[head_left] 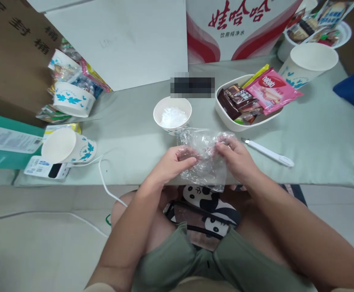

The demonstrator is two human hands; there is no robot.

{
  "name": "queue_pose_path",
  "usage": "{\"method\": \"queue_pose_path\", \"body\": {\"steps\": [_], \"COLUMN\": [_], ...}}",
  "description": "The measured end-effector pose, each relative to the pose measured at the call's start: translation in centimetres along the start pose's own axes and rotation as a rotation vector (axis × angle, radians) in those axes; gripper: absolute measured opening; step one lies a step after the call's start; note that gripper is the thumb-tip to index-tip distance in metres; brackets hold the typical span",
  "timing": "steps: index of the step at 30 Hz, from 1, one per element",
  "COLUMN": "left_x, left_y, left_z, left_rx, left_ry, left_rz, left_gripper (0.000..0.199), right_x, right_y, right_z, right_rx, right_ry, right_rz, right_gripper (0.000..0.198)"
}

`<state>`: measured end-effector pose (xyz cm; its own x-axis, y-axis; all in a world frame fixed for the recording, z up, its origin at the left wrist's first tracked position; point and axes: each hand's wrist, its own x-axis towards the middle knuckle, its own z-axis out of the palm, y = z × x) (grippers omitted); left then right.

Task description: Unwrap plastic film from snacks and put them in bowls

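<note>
Between my two hands, over the table's front edge, a crinkled clear plastic bag (205,170) is spread out. My left hand (178,162) has its fingers closed on the bag's left side. On the bag's upper right, my right hand (234,156) pinches the film between thumb and fingers. Just beyond the bag stands a paper bowl (172,115) holding white, shiny, crumpled material. A white utility knife (268,152) lies right of my right hand. Behind it sits a white tub (240,123) with wrapped snacks, including a pink wafer packet (271,89).
Paper cups (65,146) lie and lean at the left beside a white device (46,168) and a white cable (104,182). Large boxes (119,40) line the back. A paper bucket (312,61) and a snack-filled tub (344,36) stand at the back right.
</note>
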<state>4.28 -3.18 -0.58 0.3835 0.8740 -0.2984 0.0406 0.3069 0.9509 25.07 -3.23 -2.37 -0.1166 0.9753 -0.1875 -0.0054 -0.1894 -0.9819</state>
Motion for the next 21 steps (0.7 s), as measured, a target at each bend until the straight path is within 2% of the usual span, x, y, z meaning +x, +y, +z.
{"method": "queue_pose_path", "body": {"steps": [3,5,7,9,11,12,14,17,18,20,21], "left_x": [0.3,0.3,0.2,-0.2,-0.5,-0.7,-0.9,-1.1,-1.2,-1.3,-1.4], "left_y": [-0.4,-0.7,-0.8,-0.7,-0.6,-0.5,-0.4,-0.3,-0.2,-0.1,-0.1], "left_z": [0.0,0.0,0.1,0.3,0.6,0.7,0.8,0.5,0.4,0.0,-0.1], "left_rx": [-0.04,-0.094,-0.125,-0.113,-0.087,-0.072,-0.038,0.054,0.097,0.173,0.195], "left_ry": [0.117,0.187,0.249,0.288,0.304,0.303,0.301,0.308,0.303,0.288,0.28], "left_rz": [0.041,0.052,0.07,0.117,0.184,0.214,0.267,0.34,0.355,0.365,0.361], "left_gripper": [0.02,0.025,0.045,0.073,0.087,0.085,0.067,0.021,0.013,0.013,0.014], "right_x": [-0.1,-0.3,-0.4,-0.5,-0.6,-0.8,-1.4,-2.4,-2.7,-3.1,-3.1], "right_y": [-0.5,-0.5,-0.2,0.2,0.4,0.4,0.1,-0.6,-0.8,-0.9,-0.8], "right_z": [0.2,0.2,0.2,0.0,-0.1,-0.2,-0.2,-0.1,0.0,0.1,0.1], "right_rx": [-0.015,0.009,0.036,0.026,-0.025,-0.05,-0.078,-0.129,-0.16,-0.216,-0.234], "right_ry": [-0.119,-0.18,-0.115,0.011,0.103,0.122,0.118,0.029,-0.005,-0.055,-0.065], "right_rz": [0.037,0.069,0.075,0.039,-0.016,-0.046,-0.119,-0.255,-0.29,-0.322,-0.321], "right_gripper": [0.04,0.05,0.062,0.079,0.089,0.088,0.074,0.033,0.024,0.021,0.027]}}
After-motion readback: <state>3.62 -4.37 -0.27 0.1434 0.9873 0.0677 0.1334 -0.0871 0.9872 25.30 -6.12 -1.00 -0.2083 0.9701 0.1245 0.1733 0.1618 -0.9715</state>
